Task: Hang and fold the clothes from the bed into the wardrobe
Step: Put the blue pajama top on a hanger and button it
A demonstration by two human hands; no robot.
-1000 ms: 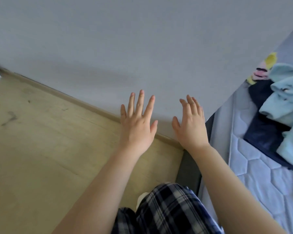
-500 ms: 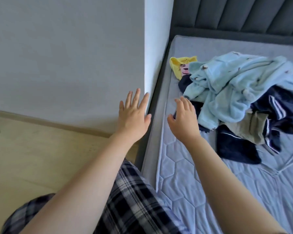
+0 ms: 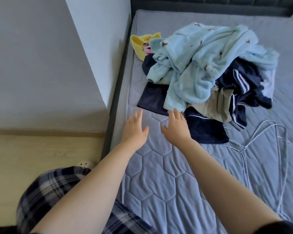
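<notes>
A heap of clothes lies on the grey quilted mattress. On top is a fluffy light blue garment. Under it lie navy pieces, a khaki piece, a striped navy garment and a yellow one at the far left. Thin white wire hangers lie flat to the right of the heap. My left hand hovers open over bare mattress just short of the heap. My right hand is open too, its fingertips at the blue garment's lower edge.
A grey wall corner stands close to the bed's left side. Wooden floor is at the lower left. The dark padded headboard runs along the top. My plaid trouser leg is against the bed edge.
The view swung right from the wall and floor onto the bed. Both open hands moved from in front of the wall to over the mattress, close to the clothes heap.
</notes>
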